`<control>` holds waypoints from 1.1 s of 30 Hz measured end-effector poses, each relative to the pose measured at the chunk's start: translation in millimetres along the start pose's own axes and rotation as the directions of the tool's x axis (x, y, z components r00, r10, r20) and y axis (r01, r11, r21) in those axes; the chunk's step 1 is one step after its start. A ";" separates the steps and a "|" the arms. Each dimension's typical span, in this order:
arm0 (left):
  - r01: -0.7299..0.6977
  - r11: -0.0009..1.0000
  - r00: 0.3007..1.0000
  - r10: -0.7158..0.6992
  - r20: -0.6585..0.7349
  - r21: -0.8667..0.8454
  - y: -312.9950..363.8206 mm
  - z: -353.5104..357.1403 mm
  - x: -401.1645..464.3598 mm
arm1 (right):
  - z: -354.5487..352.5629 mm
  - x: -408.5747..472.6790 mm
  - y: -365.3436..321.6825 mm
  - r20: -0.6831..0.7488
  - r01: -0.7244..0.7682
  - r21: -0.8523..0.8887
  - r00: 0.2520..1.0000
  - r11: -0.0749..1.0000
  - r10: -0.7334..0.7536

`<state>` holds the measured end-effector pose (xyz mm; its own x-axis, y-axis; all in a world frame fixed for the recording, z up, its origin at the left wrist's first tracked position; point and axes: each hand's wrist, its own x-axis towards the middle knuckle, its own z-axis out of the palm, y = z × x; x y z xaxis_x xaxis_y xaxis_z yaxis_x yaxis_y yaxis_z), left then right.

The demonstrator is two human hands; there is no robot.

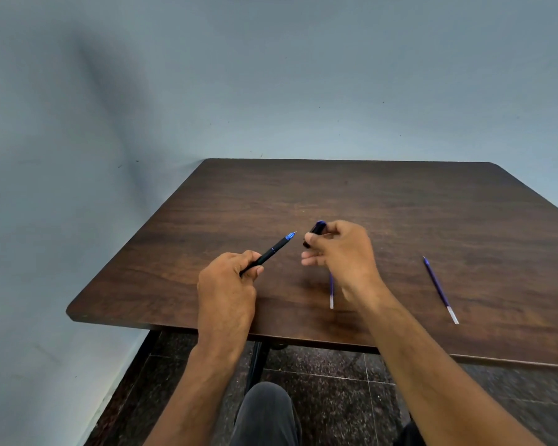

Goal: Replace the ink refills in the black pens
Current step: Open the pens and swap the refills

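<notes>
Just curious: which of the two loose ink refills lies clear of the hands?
The refill far right on the table; the other refill lies partly under the right hand.

No readable text, labels or numbers anywhere in view.

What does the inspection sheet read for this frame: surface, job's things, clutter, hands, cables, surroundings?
Surface: dark wooden table, rounded corners.
Job's things: black pen, blue tip pointing away; black cap; one refill lying on the table at the right; another refill partly hidden behind the right wrist.
Clutter: nothing seen.
Hands: left hand grips the pen's rear end; right hand pinches the cap just beyond the pen tip, apart from it.
Cables: nothing seen.
Surroundings: pale blue wall; dark speckled floor; person's knee below the table edge.
</notes>
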<state>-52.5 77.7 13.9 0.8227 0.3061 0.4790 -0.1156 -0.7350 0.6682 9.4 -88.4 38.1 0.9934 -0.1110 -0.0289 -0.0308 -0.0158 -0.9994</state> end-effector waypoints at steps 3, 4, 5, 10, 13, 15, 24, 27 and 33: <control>-0.006 1.000 1.000 0.006 0.011 -0.001 2.8 3.6 -1.2 | -8.9 -4.4 -1.6 0.080 -0.107 0.310 0.993 0.945 0.086; -0.006 1.000 1.000 0.006 0.016 0.000 3.7 5.0 -2.0 | -10.3 -6.0 -1.2 0.111 -0.127 0.374 0.990 0.919 0.092; -0.006 1.000 1.000 0.006 0.019 0.003 4.2 6.1 -2.7 | -10.7 -7.4 -0.7 0.136 -0.137 0.419 0.987 0.898 0.087; -0.021 1.000 0.999 0.021 0.031 -0.004 5.6 8.9 -5.0 | -10.0 -10.5 1.0 0.173 -0.127 0.493 0.984 0.861 0.046; -0.029 1.000 0.999 0.029 0.029 -0.003 5.2 9.4 -4.6 | -9.6 -11.1 0.8 0.169 -0.122 0.498 0.985 0.859 0.042; -0.030 1.000 0.999 0.030 0.030 0.000 5.3 9.9 -3.9 | -9.7 -10.8 1.0 0.170 -0.123 0.487 0.985 0.865 0.044; -0.064 0.998 0.997 0.064 0.036 -0.022 12.5 13.5 -4.1 | -10.9 -10.1 4.4 0.163 -0.141 0.438 0.984 0.888 0.076; -0.072 0.997 0.997 0.072 0.036 -0.005 13.4 14.6 -4.7 | -9.4 -10.1 5.8 0.138 -0.135 0.436 0.987 0.890 0.082; -0.076 0.997 0.996 0.077 0.050 -0.017 12.9 15.2 -3.5 | -7.6 -10.7 7.3 0.137 -0.135 0.409 0.987 0.903 0.085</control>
<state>-48.4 58.0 12.2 0.8384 0.2177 0.4998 -0.1874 -0.7458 0.6392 -2.4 -94.8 31.3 0.9929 0.0250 -0.1163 -0.1164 0.4070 -0.9060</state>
